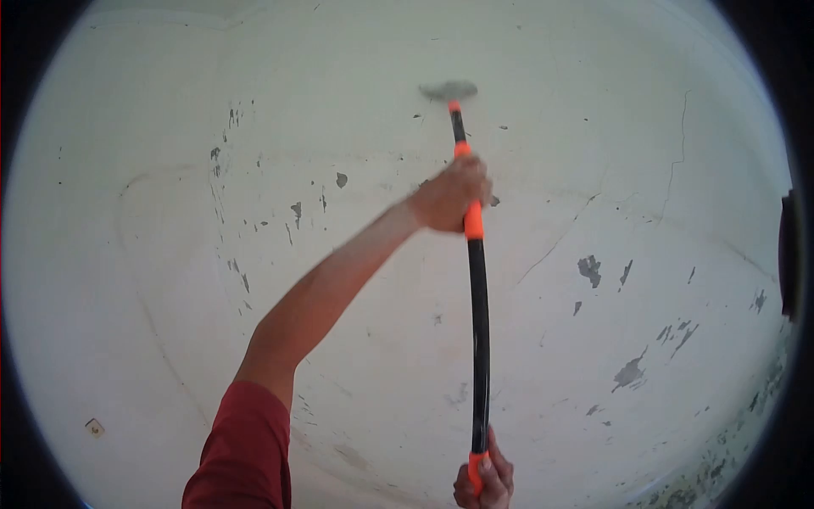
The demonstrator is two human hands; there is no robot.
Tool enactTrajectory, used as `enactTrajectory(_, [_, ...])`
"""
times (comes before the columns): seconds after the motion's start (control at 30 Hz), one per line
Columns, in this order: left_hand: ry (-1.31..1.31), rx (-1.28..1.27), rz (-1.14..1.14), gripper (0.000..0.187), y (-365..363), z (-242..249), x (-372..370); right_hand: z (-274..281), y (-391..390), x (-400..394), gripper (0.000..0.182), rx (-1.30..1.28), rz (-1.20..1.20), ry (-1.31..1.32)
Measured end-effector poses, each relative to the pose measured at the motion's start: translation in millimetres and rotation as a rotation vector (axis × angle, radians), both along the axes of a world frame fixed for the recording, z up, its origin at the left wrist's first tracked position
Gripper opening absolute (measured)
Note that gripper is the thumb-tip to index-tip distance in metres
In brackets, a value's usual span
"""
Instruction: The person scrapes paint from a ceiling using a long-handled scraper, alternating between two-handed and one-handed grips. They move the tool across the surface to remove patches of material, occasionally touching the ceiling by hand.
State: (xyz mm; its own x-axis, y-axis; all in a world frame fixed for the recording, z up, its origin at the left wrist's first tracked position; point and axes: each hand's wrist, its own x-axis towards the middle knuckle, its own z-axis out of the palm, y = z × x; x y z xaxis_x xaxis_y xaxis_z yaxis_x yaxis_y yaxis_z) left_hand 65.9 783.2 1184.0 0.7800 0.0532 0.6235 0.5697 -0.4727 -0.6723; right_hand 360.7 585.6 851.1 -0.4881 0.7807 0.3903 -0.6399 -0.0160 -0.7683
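A long-handled tool with a black and orange handle (pixel 480 331) stands nearly upright in front of a pale wall. Its grey metal head (pixel 449 90), slightly blurred, is at the top centre. My left hand (pixel 451 193) is wrapped round the orange upper part of the handle, below the head. Low in the view, my right hand (pixel 485 482) grips the orange bottom end. Whether the metal head touches the wall cannot be made out.
The pale wall (pixel 381 339) fills the view, with chipped grey patches and thin cracks. A dark object (pixel 788 254) is at the right edge. A small square plate (pixel 94 427) is on the wall at the lower left.
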Motion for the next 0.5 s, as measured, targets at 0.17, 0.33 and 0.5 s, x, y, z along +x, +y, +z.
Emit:
enactTrajectory(0.17, [-0.081, -0.125, 0.020, 0.020, -6, -23, 2, -25, 11, 10, 0.046, 0.026, 0.076, -0.025])
enactTrajectory(0.33, [-0.092, -0.007, -0.057, 0.022, 2, 30, -19, 46, 11, -3, 0.049, 0.043, -0.066, -0.118])
enactTrajectory(0.5, [-0.109, 0.028, -0.057, 0.021, 0, 83, -44, 94, 4, -28, 0.056, 0.033, -0.064, -0.112])
